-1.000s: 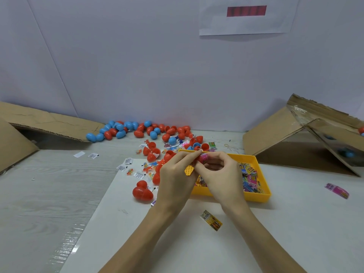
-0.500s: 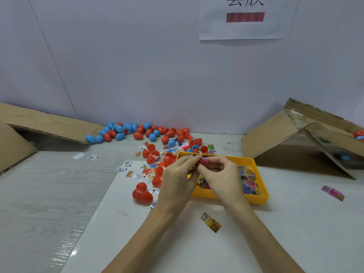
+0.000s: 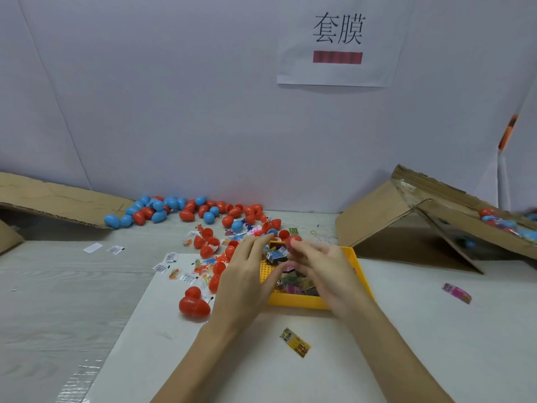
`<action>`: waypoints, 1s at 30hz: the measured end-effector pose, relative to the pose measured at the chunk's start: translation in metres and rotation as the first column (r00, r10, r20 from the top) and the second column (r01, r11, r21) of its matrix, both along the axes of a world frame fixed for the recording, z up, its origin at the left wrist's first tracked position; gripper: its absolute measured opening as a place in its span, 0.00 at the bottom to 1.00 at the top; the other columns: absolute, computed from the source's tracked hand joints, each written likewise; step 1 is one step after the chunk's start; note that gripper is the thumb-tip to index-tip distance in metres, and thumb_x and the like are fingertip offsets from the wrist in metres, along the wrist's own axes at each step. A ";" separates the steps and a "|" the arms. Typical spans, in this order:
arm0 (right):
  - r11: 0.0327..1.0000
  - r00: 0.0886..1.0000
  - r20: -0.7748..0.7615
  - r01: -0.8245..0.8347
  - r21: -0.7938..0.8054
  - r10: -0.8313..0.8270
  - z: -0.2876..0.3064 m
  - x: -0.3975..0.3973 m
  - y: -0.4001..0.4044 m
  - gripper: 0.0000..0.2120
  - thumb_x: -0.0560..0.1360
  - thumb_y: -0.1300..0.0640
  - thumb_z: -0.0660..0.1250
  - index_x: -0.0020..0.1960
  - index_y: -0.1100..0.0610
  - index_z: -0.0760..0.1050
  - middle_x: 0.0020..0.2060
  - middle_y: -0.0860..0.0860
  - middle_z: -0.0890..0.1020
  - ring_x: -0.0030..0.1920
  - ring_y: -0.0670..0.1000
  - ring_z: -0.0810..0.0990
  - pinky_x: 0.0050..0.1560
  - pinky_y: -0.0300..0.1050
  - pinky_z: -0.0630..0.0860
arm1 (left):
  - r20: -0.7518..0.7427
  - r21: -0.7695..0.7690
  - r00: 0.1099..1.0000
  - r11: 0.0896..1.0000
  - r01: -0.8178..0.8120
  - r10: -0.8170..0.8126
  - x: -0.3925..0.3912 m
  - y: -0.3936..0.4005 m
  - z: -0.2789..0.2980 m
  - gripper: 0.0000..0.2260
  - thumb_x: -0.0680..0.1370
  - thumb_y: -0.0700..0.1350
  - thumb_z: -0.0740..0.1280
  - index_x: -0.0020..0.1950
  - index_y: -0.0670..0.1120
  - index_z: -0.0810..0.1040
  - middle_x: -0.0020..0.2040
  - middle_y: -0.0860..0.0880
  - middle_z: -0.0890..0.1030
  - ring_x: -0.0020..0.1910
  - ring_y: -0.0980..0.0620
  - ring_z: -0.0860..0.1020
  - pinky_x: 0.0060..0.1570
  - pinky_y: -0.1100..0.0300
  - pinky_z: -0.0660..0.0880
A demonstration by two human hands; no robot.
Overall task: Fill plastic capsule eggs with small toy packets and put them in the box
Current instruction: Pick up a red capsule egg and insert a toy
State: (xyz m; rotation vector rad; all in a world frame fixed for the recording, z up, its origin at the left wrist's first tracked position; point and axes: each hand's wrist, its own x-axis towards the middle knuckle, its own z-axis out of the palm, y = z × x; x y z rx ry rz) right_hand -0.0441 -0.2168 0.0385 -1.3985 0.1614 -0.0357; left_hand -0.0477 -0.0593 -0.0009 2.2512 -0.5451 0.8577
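Over the yellow tray, hands have parted: right hand now pinches a red egg; left hand hovers, fingers relaxed. Egg looks closed, so probably ready for the box at right.

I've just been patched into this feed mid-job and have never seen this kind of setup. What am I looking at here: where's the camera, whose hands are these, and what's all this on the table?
There is no machine here: a person works with two bare hands, and the single camera sits on their head, looking forward and down.

The left hand and right hand meet over a yellow tray filled with small toy packets. The right hand's fingertips hold a red capsule egg; the picture is blurred there, so I cannot tell whether it is closed. The left hand's fingers lie fairly straight over the tray and seem to hold nothing.

Behind lies a pile of red and blue eggs, with loose packets and egg halves in front of it. A cardboard box at the right already holds some eggs. One stray packet lies near the forearms.
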 end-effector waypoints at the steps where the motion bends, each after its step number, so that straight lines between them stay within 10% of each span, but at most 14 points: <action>1: 0.983 1.000 -0.017 -0.007 0.181 0.010 0.012 0.007 -0.014 0.08 0.80 0.61 0.71 0.56 0.65 0.83 0.52 0.61 0.86 0.50 0.53 0.85 0.48 0.43 0.85 | -0.001 0.000 1.000 1.000 -0.009 0.009 0.002 0.001 -0.001 0.23 0.78 0.50 0.73 0.70 0.43 0.77 0.63 0.47 0.80 0.62 0.51 0.78 0.59 0.63 0.75; 7: 0.625 0.942 0.129 0.100 0.774 -0.311 0.079 0.045 -0.111 0.13 0.81 0.57 0.69 0.61 0.64 0.77 0.59 0.59 0.81 0.57 0.53 0.83 0.49 0.40 0.83 | -0.024 0.113 0.998 0.992 -0.056 0.059 0.013 0.005 -0.011 0.10 0.78 0.46 0.74 0.57 0.43 0.83 0.57 0.48 0.79 0.57 0.49 0.77 0.50 0.63 0.76; 12: 0.847 0.997 0.031 0.049 0.530 -0.077 0.036 0.044 -0.094 0.13 0.80 0.59 0.68 0.63 0.64 0.78 0.52 0.56 0.83 0.51 0.51 0.83 0.49 0.41 0.81 | -0.120 0.119 0.989 0.990 -0.070 0.084 0.018 0.010 -0.019 0.12 0.80 0.51 0.71 0.60 0.46 0.82 0.58 0.51 0.78 0.59 0.52 0.72 0.56 0.62 0.71; 23: 0.910 0.980 -0.030 -0.170 0.379 0.195 -0.028 0.027 -0.028 0.11 0.82 0.60 0.67 0.58 0.64 0.84 0.46 0.56 0.86 0.44 0.49 0.87 0.43 0.39 0.83 | -0.254 0.088 0.960 0.991 -0.099 0.119 0.021 0.011 -0.020 0.19 0.78 0.57 0.71 0.66 0.50 0.78 0.64 0.53 0.72 0.65 0.55 0.68 0.62 0.66 0.66; 30: 0.913 0.983 -0.003 -0.169 0.370 0.183 -0.034 0.030 -0.030 0.11 0.82 0.62 0.66 0.53 0.62 0.87 0.43 0.55 0.86 0.41 0.49 0.86 0.40 0.39 0.82 | -0.438 0.011 0.893 0.993 -0.114 0.107 0.050 0.011 0.009 0.18 0.80 0.59 0.68 0.62 0.49 0.78 0.56 0.53 0.79 0.51 0.58 0.76 0.45 0.67 0.73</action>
